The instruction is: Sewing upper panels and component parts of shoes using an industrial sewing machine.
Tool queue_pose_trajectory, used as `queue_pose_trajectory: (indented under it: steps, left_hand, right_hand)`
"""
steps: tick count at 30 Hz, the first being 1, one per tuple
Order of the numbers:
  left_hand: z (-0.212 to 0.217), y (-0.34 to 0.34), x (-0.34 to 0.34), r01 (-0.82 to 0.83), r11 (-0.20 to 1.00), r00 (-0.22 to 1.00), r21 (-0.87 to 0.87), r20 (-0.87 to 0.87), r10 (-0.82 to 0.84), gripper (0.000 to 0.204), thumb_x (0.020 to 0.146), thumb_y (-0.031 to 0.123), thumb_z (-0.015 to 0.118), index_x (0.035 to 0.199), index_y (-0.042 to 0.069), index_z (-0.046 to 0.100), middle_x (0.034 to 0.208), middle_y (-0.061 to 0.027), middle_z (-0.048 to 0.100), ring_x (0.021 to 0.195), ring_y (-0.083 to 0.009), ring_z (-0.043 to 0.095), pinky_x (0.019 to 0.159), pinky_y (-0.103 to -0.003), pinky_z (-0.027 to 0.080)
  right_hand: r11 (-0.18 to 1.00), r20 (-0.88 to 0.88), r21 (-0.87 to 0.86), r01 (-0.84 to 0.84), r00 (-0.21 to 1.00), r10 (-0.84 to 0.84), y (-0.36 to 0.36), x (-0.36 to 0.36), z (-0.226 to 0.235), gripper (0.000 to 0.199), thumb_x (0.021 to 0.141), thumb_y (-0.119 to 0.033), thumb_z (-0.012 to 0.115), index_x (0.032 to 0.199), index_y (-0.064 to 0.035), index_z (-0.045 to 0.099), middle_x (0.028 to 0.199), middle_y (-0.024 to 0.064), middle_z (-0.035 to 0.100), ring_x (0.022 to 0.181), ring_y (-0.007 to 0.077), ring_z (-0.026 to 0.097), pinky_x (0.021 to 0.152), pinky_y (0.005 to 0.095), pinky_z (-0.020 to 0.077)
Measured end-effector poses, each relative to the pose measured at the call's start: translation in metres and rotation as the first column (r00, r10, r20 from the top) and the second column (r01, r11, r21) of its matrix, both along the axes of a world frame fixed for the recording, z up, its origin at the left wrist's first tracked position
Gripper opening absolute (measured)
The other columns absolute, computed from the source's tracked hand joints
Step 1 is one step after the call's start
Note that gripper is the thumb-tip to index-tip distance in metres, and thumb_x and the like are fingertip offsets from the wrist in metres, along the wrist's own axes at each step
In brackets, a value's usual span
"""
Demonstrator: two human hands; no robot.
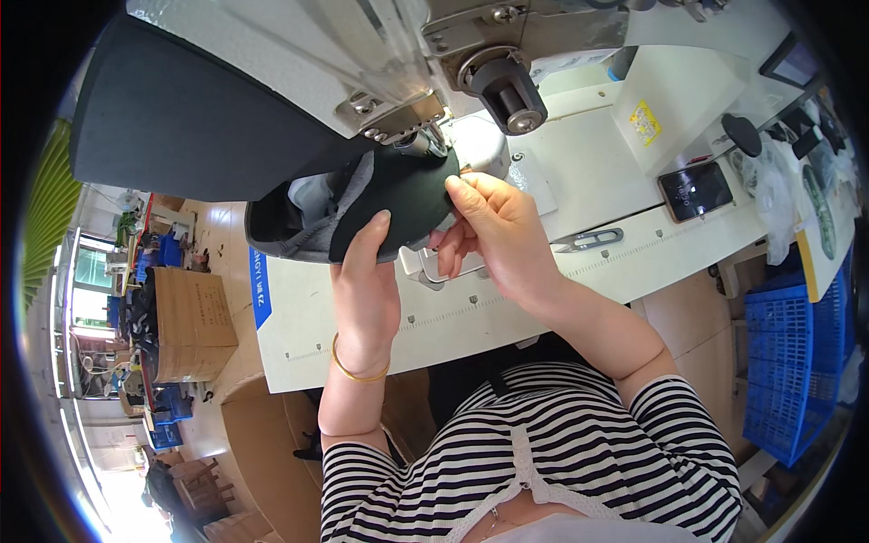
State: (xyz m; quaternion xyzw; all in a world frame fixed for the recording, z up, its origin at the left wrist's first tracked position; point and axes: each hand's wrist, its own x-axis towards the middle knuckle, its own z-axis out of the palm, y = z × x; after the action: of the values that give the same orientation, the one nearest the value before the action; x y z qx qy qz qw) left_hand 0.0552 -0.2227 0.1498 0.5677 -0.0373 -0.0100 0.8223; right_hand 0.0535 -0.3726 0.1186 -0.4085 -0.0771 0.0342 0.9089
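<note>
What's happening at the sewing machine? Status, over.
Left hand: thumb on cap, fingers mostly hidden. Right hand: pinching cap's edge. Cap beneath machine head. Snips nearby, apart from cap.

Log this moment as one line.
left hand: holding dark cap | right hand: pinching same cap | sewing machine: above cap | snips: lying on white table

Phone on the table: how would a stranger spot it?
Find the white sewing table, then look rightward from the person's right hand, past the thread snips. Near the table's front edge lies the phone, a broad black rectangle with a glossy face, unlike the slim grey snips.
</note>
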Motion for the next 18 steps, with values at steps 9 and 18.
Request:
queue_pose_trajectory:
  steps: [9, 18]
  left_hand:
    - [-0.008, -0.02, -0.006, -0.061, 0.997, 0.998, 0.043, 0.004, 0.06, 0.028, 0.095, 0.019, 0.05, 0.115, 0.0, 0.057, 0.11, -0.0083, 0.062, 0.097, -0.0157, 0.056, 0.091, -0.032, 0.041]
    - [-0.021, -0.032, -0.004, -0.045, 0.999, 0.994, -0.014, -0.096, 0.043, 0.033, 0.097, 0.027, 0.05, 0.111, -0.001, 0.058, 0.096, -0.0048, 0.062, 0.073, -0.0098, 0.053, 0.057, -0.026, 0.044]
  right_hand:
    - [1.0, -0.016, -0.006, 0.006, 1.0, -0.006, -0.001, 0.002, -0.004, 0.032, 0.1, -0.026, 0.045, 0.082, 0.0001, 0.051, 0.067, 0.0141, 0.06, 0.045, 0.0171, 0.058, 0.043, 0.0277, 0.0489]
    - [0.998, 0.006, -0.062, 0.027, 1.0, -0.027, 0.001, 0.003, -0.005, 0.032, 0.1, -0.027, 0.045, 0.086, 0.0001, 0.052, 0.067, 0.0135, 0.062, 0.044, 0.0167, 0.057, 0.041, 0.026, 0.0456]
